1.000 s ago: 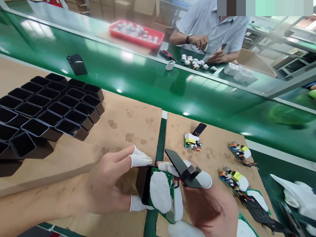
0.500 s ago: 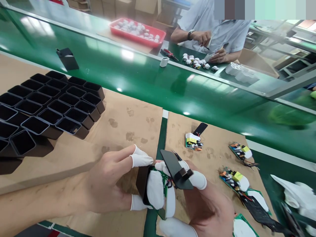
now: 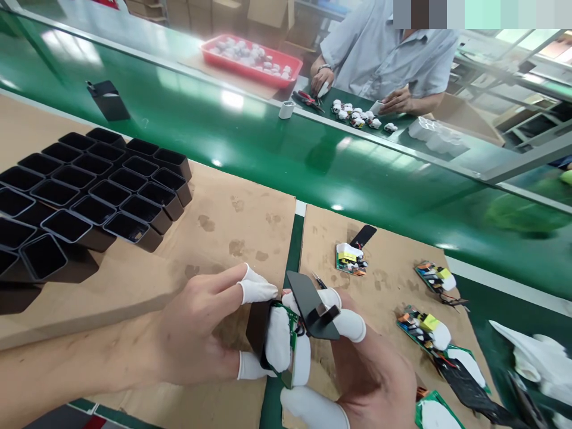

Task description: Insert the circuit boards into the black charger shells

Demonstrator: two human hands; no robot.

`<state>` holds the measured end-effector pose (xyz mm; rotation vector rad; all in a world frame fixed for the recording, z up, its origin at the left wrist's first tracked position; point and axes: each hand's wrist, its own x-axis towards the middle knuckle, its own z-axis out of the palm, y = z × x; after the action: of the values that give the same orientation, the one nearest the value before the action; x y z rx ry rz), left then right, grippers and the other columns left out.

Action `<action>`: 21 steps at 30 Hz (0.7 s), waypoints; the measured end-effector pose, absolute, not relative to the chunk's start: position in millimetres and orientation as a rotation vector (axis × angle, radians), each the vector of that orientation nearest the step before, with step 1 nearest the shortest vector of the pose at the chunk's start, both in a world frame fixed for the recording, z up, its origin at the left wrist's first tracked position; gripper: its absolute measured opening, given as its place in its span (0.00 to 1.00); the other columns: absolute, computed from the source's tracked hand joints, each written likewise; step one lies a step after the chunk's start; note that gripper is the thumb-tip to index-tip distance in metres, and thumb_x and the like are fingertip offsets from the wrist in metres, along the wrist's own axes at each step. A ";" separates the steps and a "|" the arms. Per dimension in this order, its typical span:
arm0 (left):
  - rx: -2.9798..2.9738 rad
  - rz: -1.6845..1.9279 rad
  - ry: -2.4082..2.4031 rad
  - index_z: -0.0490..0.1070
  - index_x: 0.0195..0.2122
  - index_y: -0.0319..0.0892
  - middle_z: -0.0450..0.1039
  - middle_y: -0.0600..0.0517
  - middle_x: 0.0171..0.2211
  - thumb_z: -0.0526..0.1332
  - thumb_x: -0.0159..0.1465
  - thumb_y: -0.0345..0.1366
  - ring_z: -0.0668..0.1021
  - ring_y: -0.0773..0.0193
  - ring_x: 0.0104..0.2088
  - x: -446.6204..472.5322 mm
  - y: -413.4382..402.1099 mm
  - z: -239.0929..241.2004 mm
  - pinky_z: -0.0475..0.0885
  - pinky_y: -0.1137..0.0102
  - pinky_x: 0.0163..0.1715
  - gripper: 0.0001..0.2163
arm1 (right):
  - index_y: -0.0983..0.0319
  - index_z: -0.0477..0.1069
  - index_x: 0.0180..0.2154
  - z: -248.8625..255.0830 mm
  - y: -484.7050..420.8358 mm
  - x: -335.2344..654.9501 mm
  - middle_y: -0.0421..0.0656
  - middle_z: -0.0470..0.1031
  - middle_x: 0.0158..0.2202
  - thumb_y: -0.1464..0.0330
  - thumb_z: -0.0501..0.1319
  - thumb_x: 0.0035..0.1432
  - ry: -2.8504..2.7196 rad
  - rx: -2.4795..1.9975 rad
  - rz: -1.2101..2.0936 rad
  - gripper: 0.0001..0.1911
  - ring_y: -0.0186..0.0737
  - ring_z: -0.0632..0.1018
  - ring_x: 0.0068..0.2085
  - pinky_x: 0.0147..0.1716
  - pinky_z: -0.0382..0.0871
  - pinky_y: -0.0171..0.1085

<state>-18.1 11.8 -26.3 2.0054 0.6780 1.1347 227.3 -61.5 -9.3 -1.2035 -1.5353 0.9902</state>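
Open-topped black rectangular housings (image 3: 114, 193) stand in packed rows. The left hand (image 3: 196, 328), wearing matte white finger cots (image 3: 257, 291), pinches another black housing (image 3: 255, 333) between thumb and fingers. A green circuit board (image 3: 294, 342) with a rounded white coating (image 3: 278, 342) sits partly inside it. The right hand (image 3: 373, 369), fingers curled, holds the board's thin black end plate (image 3: 308, 305); its grip on the board is partly hidden.

Bright glare spots the green surface (image 3: 250, 156); the red tray (image 3: 250, 76) looks hazy.
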 end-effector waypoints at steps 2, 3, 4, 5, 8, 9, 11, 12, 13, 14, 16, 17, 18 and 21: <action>2.019 1.123 0.687 0.75 0.60 0.51 0.83 0.50 0.42 0.80 0.63 0.39 0.87 0.56 0.37 -18.0 11.8 -27.0 0.84 0.66 0.35 0.26 | 0.53 0.83 0.63 -6.0 -60.1 225.7 0.55 0.83 0.63 0.61 0.90 0.47 -1.547 -1.249 0.985 0.42 0.69 0.80 0.69 0.69 0.79 0.58; 2.027 1.122 0.688 0.75 0.60 0.51 0.83 0.50 0.41 0.80 0.62 0.39 0.87 0.55 0.36 -17.9 11.7 -27.3 0.84 0.66 0.34 0.26 | 0.53 0.83 0.63 -3.4 -58.1 224.0 0.55 0.83 0.63 0.61 0.89 0.48 -1.561 -1.251 0.985 0.41 0.69 0.80 0.69 0.69 0.79 0.58; 2.035 1.123 0.689 0.75 0.60 0.51 0.82 0.50 0.41 0.80 0.62 0.39 0.87 0.55 0.36 -17.8 11.5 -27.6 0.83 0.66 0.33 0.26 | 0.53 0.83 0.63 -0.2 -55.5 221.8 0.54 0.83 0.64 0.62 0.89 0.49 -1.576 -1.236 0.988 0.40 0.68 0.80 0.69 0.69 0.79 0.57; 2.041 1.127 0.687 0.75 0.59 0.50 0.82 0.50 0.40 0.80 0.62 0.39 0.87 0.55 0.35 -17.6 11.2 -27.8 0.83 0.66 0.33 0.26 | 0.52 0.83 0.63 3.4 -52.3 219.3 0.53 0.82 0.65 0.62 0.88 0.51 -1.594 -1.207 1.001 0.39 0.66 0.80 0.69 0.69 0.79 0.56; 2.052 1.143 0.679 0.74 0.59 0.48 0.82 0.49 0.42 0.79 0.62 0.37 0.86 0.57 0.36 -16.9 10.4 -27.7 0.82 0.67 0.33 0.26 | 0.47 0.82 0.65 14.2 -41.8 211.1 0.50 0.79 0.68 0.65 0.85 0.57 -1.636 -1.102 1.053 0.36 0.61 0.80 0.69 0.67 0.80 0.50; 2.053 1.142 0.678 0.74 0.59 0.47 0.82 0.49 0.42 0.79 0.63 0.37 0.86 0.57 0.36 -16.7 10.3 -27.5 0.82 0.68 0.34 0.25 | 0.46 0.81 0.65 17.1 -39.2 209.2 0.49 0.79 0.68 0.65 0.85 0.57 -1.645 -1.089 1.073 0.36 0.59 0.80 0.68 0.66 0.81 0.49; 2.054 1.145 0.674 0.74 0.60 0.47 0.82 0.49 0.43 0.77 0.64 0.35 0.85 0.58 0.37 -16.6 10.5 -27.3 0.82 0.68 0.35 0.25 | 0.45 0.81 0.66 19.7 -36.9 207.8 0.47 0.79 0.68 0.66 0.84 0.58 -1.675 -1.105 1.102 0.36 0.58 0.81 0.68 0.65 0.82 0.47; 2.052 1.143 0.677 0.74 0.60 0.47 0.81 0.49 0.43 0.77 0.64 0.34 0.85 0.58 0.37 -16.6 10.7 -27.2 0.82 0.69 0.35 0.24 | 0.44 0.80 0.66 19.0 -37.4 208.8 0.47 0.80 0.68 0.66 0.84 0.58 -1.692 -1.123 1.104 0.37 0.57 0.82 0.67 0.65 0.83 0.47; 2.048 1.138 0.680 0.74 0.60 0.47 0.81 0.49 0.43 0.76 0.64 0.34 0.85 0.59 0.36 -16.6 10.9 -27.3 0.82 0.69 0.34 0.24 | 0.44 0.79 0.68 16.8 -39.1 210.8 0.46 0.80 0.67 0.67 0.85 0.58 -1.707 -1.138 1.095 0.39 0.57 0.82 0.67 0.64 0.83 0.47; 2.044 1.131 0.688 0.75 0.60 0.48 0.81 0.50 0.42 0.76 0.64 0.33 0.84 0.59 0.35 -16.8 11.0 -27.4 0.82 0.69 0.33 0.24 | 0.42 0.77 0.70 13.0 -41.7 213.8 0.46 0.80 0.68 0.67 0.85 0.57 -1.718 -1.138 1.076 0.43 0.57 0.83 0.67 0.64 0.83 0.47; 2.040 1.119 0.709 0.75 0.60 0.48 0.80 0.51 0.41 0.75 0.63 0.33 0.84 0.59 0.34 -17.0 11.2 -27.9 0.82 0.69 0.32 0.24 | 0.38 0.70 0.75 2.1 -48.5 221.4 0.44 0.80 0.69 0.68 0.86 0.55 -1.710 -1.124 1.027 0.52 0.58 0.83 0.67 0.64 0.84 0.47; 2.041 1.116 0.715 0.75 0.60 0.48 0.80 0.51 0.40 0.75 0.63 0.32 0.84 0.59 0.34 -17.1 11.2 -28.3 0.82 0.69 0.32 0.24 | 0.37 0.67 0.76 -4.1 -52.0 225.2 0.43 0.79 0.70 0.69 0.86 0.55 -1.700 -1.124 1.004 0.55 0.59 0.83 0.67 0.65 0.84 0.48; 2.041 1.117 0.721 0.75 0.60 0.48 0.81 0.51 0.41 0.76 0.63 0.32 0.85 0.58 0.34 -17.1 11.1 -28.6 0.82 0.68 0.32 0.24 | 0.37 0.66 0.77 -10.1 -55.0 228.5 0.43 0.78 0.71 0.69 0.86 0.54 -1.692 -1.140 0.986 0.57 0.59 0.82 0.68 0.66 0.83 0.49; 2.009 1.113 0.718 0.76 0.59 0.46 0.82 0.50 0.43 0.77 0.60 0.30 0.85 0.57 0.38 -17.0 11.2 -29.6 0.83 0.67 0.36 0.26 | 0.42 0.72 0.74 -21.3 -59.4 232.5 0.46 0.76 0.74 0.68 0.87 0.52 -1.689 -1.240 0.939 0.53 0.63 0.79 0.72 0.67 0.82 0.50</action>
<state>-17.0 11.2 -29.6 2.0087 0.7181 1.1126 232.5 -59.4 -21.3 -1.2397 -1.6895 0.9385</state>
